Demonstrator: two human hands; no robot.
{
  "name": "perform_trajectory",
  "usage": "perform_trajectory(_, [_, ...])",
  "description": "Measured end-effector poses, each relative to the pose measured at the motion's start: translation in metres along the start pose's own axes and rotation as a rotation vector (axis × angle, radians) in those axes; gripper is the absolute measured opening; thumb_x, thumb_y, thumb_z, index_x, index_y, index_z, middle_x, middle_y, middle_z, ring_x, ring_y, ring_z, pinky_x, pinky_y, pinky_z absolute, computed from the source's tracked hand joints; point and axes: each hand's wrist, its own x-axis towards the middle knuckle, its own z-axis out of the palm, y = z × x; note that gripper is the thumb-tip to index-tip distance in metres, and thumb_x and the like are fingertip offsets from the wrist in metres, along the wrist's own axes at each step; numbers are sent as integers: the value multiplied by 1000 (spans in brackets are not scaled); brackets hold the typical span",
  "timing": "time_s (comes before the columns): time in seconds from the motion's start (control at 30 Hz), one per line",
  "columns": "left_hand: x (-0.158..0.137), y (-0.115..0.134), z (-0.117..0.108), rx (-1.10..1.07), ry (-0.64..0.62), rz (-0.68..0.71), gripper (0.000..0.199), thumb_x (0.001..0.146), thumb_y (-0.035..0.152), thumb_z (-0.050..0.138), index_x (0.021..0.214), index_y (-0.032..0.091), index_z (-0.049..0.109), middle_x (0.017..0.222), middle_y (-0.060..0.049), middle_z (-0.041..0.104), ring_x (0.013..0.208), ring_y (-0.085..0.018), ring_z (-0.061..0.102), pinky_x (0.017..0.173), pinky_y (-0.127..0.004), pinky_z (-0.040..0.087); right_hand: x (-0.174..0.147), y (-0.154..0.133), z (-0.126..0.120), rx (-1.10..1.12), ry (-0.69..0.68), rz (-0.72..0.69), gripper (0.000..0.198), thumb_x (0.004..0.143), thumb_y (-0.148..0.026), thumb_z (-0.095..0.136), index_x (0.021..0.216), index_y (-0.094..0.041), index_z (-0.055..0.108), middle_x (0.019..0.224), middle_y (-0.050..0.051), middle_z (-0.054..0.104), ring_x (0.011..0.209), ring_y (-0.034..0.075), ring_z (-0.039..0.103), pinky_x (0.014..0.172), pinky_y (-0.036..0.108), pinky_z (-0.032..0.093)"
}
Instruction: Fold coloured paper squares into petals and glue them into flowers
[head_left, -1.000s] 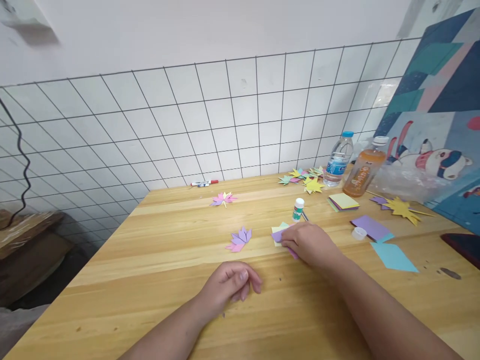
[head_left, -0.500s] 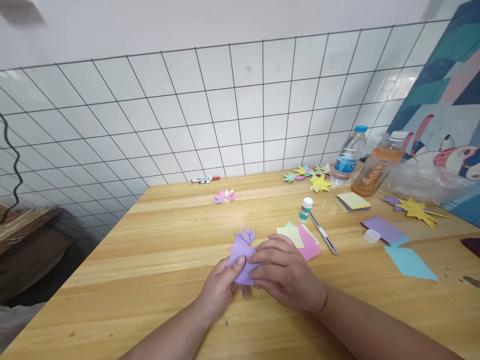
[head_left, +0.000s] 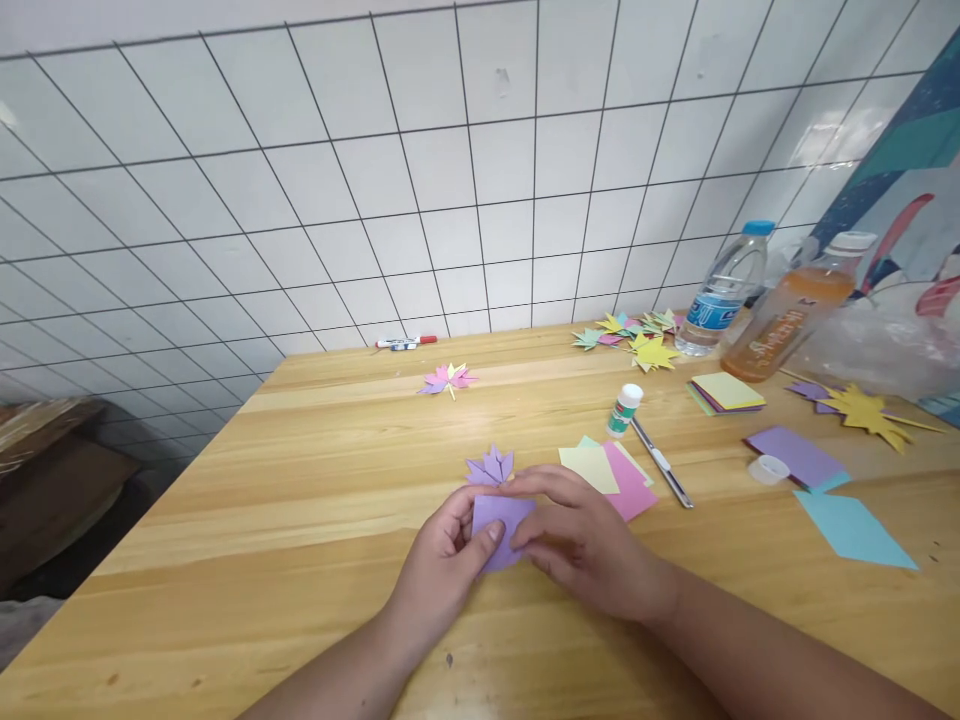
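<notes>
A square of purple paper [head_left: 498, 512] is held above the table in front of me. My left hand [head_left: 448, 545] pinches its left side, thumb on top and fingers behind. At its right side is my right hand [head_left: 581, 540], fingers curled around the edge, also gripping the sheet. Just beyond the hands lies a folded purple paper leaf [head_left: 491, 467], its lower part hidden. Loose pink paper [head_left: 630, 488] and cream paper [head_left: 591, 468] squares lie right of the leaf.
Right of the hands are a glue stick [head_left: 624, 410] and a utility knife [head_left: 663, 464]. Farther right lie a white cap [head_left: 769, 469], a blue sheet [head_left: 855, 525] and a paper stack [head_left: 727, 391]. A water bottle [head_left: 724, 295] and an orange drink bottle [head_left: 791, 315] stand behind.
The purple square has turned a little and sits more level between the hands. My right fingers have shifted along its top and right edges. The head view has tilted down.
</notes>
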Motion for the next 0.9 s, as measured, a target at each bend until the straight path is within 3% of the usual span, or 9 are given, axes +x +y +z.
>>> perform_trajectory(0.13, [0,0,4,64,-5,23,27,75,31,65,98,20,55,88,-3,64,81,-17,58,72,-26,45,-2,0,4,131,-32,177,4,81,-22,60,82,-23,63,118,6,59,109,19,54,89,34,46])
perform_trajectory(0.23, [-2,-1,4,3,13,36,25,80,34,60,99,23,49,77,1,60,67,-13,55,63,-22,43,-2,0,8,219,-33,338,7,83,-23,56,78,-21,60,92,3,66,82,15,62,69,25,49])
perform_trajectory(0.33, [-4,-2,3,8,-31,41,34,82,40,57,110,23,46,77,0,59,63,-12,53,59,-22,41,-2,2,9,201,15,429,10,84,-24,54,76,-20,58,73,0,63,64,12,56,57,22,44])
perform_trajectory(0.43, [-4,-2,3,50,-87,16,40,75,37,67,108,21,52,88,-4,63,73,-14,55,63,-23,41,-2,3,8,170,50,409,9,84,-24,54,77,-20,57,73,-1,60,65,11,53,58,22,41])
perform_trajectory(0.57, [-3,-1,5,113,-65,-71,21,77,38,62,75,17,57,65,1,60,57,-11,50,54,-20,37,-4,2,6,146,50,377,9,83,-24,55,75,-19,56,70,-1,58,63,11,51,57,22,39])
perform_trajectory(0.7, [-3,1,5,148,-53,-102,25,79,39,60,68,18,52,59,1,60,50,-9,49,49,-20,36,-4,0,8,234,68,420,5,83,-24,54,81,-20,57,70,-1,59,62,11,52,55,22,40])
perform_trajectory(0.8, [-4,0,4,149,-46,-96,26,81,40,58,69,18,51,59,1,60,49,-9,49,48,-20,36,-3,2,11,454,50,516,37,80,-26,59,115,-24,48,83,0,61,71,13,57,59,23,46])
perform_trajectory(0.83, [-4,0,4,150,-46,-95,26,81,40,57,69,18,51,59,1,59,49,-9,48,48,-20,36,-3,3,12,514,33,559,46,78,-27,61,120,-25,45,85,0,61,73,13,58,61,24,47])
perform_trajectory(0.9, [-4,0,5,167,-51,-93,26,83,41,54,71,18,51,60,1,59,50,-10,49,49,-20,36,-1,6,13,586,11,646,43,76,-29,64,116,-24,50,84,0,60,76,14,58,64,26,47])
